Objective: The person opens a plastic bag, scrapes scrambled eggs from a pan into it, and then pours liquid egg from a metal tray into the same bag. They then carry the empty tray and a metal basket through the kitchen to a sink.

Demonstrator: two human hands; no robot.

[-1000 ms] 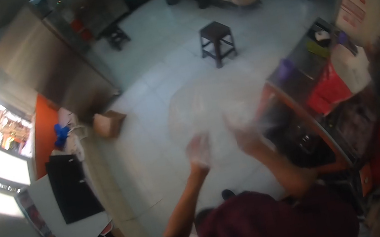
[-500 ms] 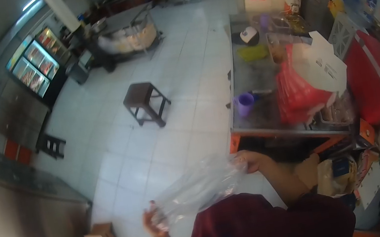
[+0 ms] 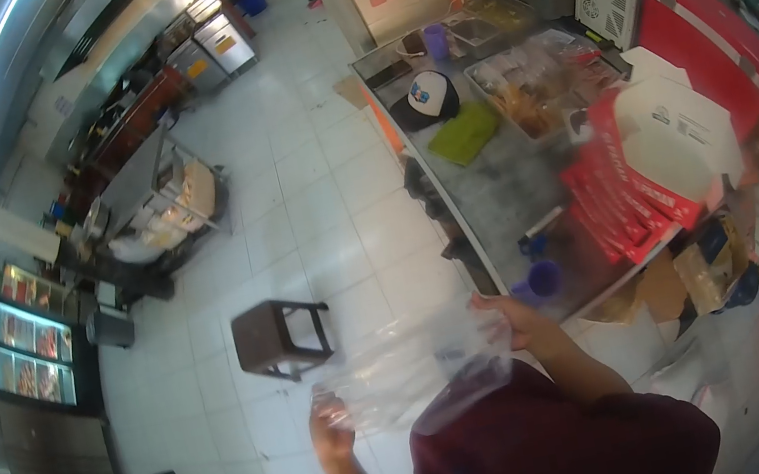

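Note:
A clear plastic bag (image 3: pixel 413 368) is stretched out in front of my body, between my two hands. My left hand (image 3: pixel 332 430) grips its left end, fingers closed on the film. At the other end my right hand (image 3: pixel 513 317) pinches the bag's upper right corner. Through the film the floor tiles show, and I see nothing solid inside it. Close to my right hand a purple cup (image 3: pixel 538 284) stands on the near corner of the metal table (image 3: pixel 492 182).
On the table lie a cap (image 3: pixel 428 98), a green cloth (image 3: pixel 466 132), a tray of bagged items (image 3: pixel 526 89) and red packets (image 3: pixel 621 194) beside an open white box (image 3: pixel 676 134). A dark stool (image 3: pixel 281 338) stands on the tiled floor, ahead and left.
My view has turned right, so the table sits nearer the middle and the stool lower left. Both hands keep hold of the plastic bag, which is spread a little flatter.

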